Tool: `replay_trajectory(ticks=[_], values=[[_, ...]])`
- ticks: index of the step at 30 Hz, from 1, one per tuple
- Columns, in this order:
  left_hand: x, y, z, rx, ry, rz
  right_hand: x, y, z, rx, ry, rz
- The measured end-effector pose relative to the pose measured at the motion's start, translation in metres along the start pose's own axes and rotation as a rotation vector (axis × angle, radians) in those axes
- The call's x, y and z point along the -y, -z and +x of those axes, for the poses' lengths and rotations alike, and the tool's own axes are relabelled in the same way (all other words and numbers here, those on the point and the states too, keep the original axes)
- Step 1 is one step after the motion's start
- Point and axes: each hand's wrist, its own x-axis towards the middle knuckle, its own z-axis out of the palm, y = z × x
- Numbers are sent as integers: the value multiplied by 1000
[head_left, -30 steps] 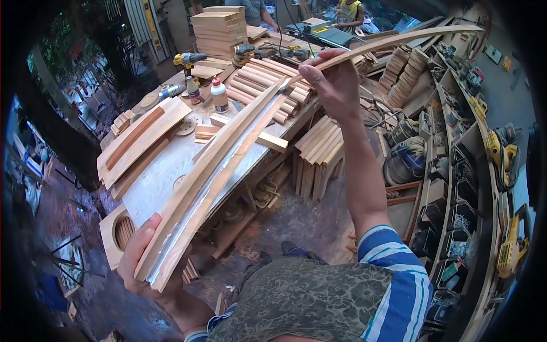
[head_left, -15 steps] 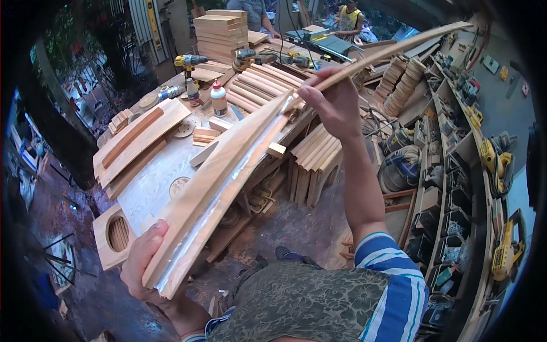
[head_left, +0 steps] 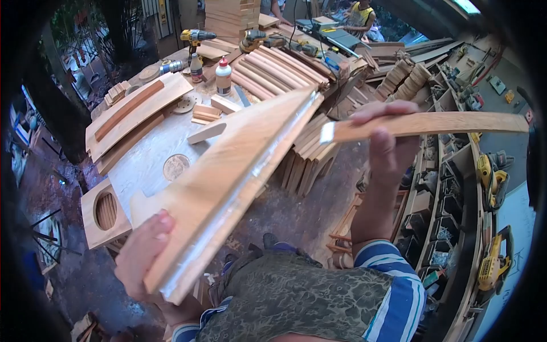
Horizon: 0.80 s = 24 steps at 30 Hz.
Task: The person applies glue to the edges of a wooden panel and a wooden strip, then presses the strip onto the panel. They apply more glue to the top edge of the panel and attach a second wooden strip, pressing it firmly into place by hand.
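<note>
My left hand point(head_left: 142, 259) grips the near end of a wide wooden board point(head_left: 228, 154), which slants up and away over the front of the bench. Along the board's right-hand edge runs a line of white glue point(head_left: 228, 208) in a groove or step. My right hand point(head_left: 393, 139), fingers above and thumb below, is closed on a thin, slightly curved wooden strip point(head_left: 461, 123). White glue coats the strip's left end point(head_left: 327, 133). The strip lies nearly level, to the right of the board and apart from it.
The workbench point(head_left: 145, 188) carries a red-capped glue bottle point(head_left: 223, 80), a drill point(head_left: 196, 37), stacked round-edged slats point(head_left: 273, 71) and a curved panel point(head_left: 137, 114). Shelves with bins and a yellow power tool point(head_left: 494, 259) line the right. Another person point(head_left: 360, 17) is at the back.
My right hand has moved right and down with the strip, taking its end away from the board's far tip. The strip has swung to nearly level. The board stays in my left hand.
</note>
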Motion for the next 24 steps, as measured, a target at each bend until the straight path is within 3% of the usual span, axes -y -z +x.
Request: replay_trajectory(ticks=[1, 3, 4, 6, 7, 8, 9, 11, 13, 17, 19, 21, 23, 24], values=[[5, 1, -2, 18, 1, 3, -1, 8, -1, -50, -5, 9], [22, 8, -4, -193, 8, -14, -10, 21, -5, -95, -111, -11], [33, 13, -1, -227, -97, 106, -18, 28, -9, -95, -220, -21], [54, 45, -6, -173, -42, 175, -38, 27, -16, -70, -475, -195], [65, 59, -12, -181, -28, 258, -58, 33, -21, 35, -553, -386], [74, 63, -14, -279, 116, 186, -83, 39, -28, 142, -627, -575], [93, 76, -17, -269, 64, 175, -110, 43, -37, 134, -629, -570], [105, 88, -21, -346, 203, 168, -158, 50, -56, 462, -728, -922], [116, 94, -18, -398, 247, 59, -191, 49, -60, 642, -860, -1009], [127, 113, -16, -455, 278, 51, -282, 54, -67, 938, -842, -1165], [144, 152, -39, -456, 404, 51, -311, 45, -61, 980, -808, -1155], [158, 159, -42, -616, 289, 211, -333, 33, -47, 1074, -834, -1156], [210, 251, -129, -471, 330, 15, -377, 30, -53, 1092, -834, -1107], [182, 217, -93, -556, 304, 58, -388, 27, -50, 1091, -816, -1104]])
